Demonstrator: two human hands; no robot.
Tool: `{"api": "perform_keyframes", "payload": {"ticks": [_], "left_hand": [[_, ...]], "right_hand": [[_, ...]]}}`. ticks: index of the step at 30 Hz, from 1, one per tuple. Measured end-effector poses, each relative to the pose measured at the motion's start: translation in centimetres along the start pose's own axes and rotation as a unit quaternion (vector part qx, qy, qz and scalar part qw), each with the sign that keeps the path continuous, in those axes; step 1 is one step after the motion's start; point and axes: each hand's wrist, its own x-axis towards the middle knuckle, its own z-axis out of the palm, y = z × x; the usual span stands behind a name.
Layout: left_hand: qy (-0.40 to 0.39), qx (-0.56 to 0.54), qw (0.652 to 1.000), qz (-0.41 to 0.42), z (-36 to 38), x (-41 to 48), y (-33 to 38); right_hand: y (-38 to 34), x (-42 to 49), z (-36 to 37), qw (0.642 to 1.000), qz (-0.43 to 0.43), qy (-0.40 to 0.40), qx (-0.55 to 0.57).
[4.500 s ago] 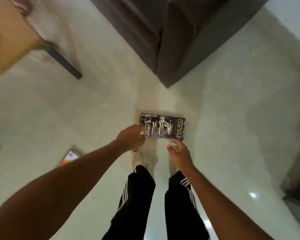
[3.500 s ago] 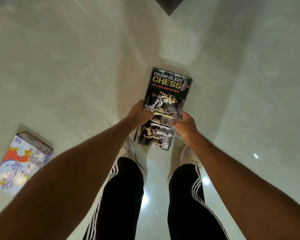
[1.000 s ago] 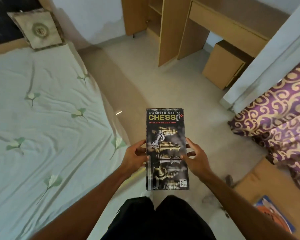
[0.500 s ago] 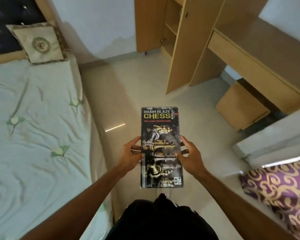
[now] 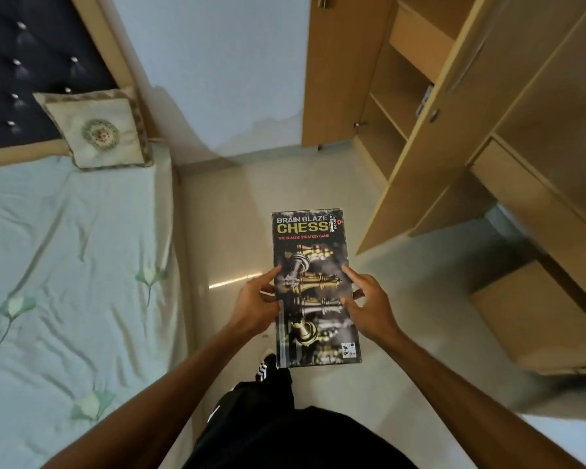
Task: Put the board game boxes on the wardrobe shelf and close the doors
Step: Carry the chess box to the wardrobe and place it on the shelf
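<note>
One chess box (image 5: pixel 315 286) — black, oblong (yellow title)

To your left you have a bed (image 5: pixel 65 265) under a pale green sheet, an embroidered cushion (image 5: pixel 97 130) propped against its dark tufted headboard (image 5: pixel 21 72) — to your right, a wooden desk (image 5: pixel 555 184) with a low cabinet (image 5: pixel 535 319) beneath, standing on the glossy floor (image 5: pixel 403 333).

Bed (image 5: pixel 65 265): pale green sheet, leaf motifs, creased; one embroidered cushion (image 5: pixel 97 130) stood at its head, leaning on the dark headboard (image 5: pixel 31 79). Floor (image 5: pixel 318 177): glossy pale tile; bore the wooden wardrobe (image 5: pixel 420 170), door open, and a low wooden cabinet (image 5: pixel 538 319).
</note>
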Motion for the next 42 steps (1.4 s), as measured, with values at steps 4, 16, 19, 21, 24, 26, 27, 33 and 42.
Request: {"api": "perform_keyframes", "payload": {"ticks": [4,16,19,21,24,26,27,33,42], "left_hand": [[-0.015,0.01,1.0,-0.005,-4.1,10.9,4.9],[-0.03,0.044,0.998,0.025,-10.6,43.6,17.3],[-0.023,0.049,0.998,0.029,-11.2,52.4,21.3],[-0.021,0.058,0.997,0.035,-11.5,57.2,23.8],[-0.034,0.068,0.996,0.052,-11.4,64.5,27.6],[-0.05,0.072,0.994,0.062,-10.8,68.8,30.0],[-0.064,0.073,0.993,0.068,-10.4,71.8,31.5],[-0.144,0.086,0.981,0.1,-6.8,86.2,39.4],[-0.273,0.088,0.941,0.177,1.5,102.3,52.2]], "right_hand": [[-2.8,11.3,0.4,1.0,0.003,0.009,0.013],[-5.8,45.1,-0.2,0.999,-0.012,0.035,0.028],[-6.6,54.5,-1.8,0.998,0.017,0.037,0.041],[-7.3,59.5,-3.0,0.998,0.019,0.045,0.041],[-8.0,66.7,-5.1,0.997,0.031,0.066,0.04],[-7.8,70.4,-6.4,0.995,0.043,0.083,0.047],[-7.6,73.0,-7.2,0.992,0.049,0.099,0.054],[-6.1,84.4,-12.3,0.975,0.096,0.19,0.062],[-5.0,96.8,-23.0,0.937,0.113,0.319,0.088]]}}
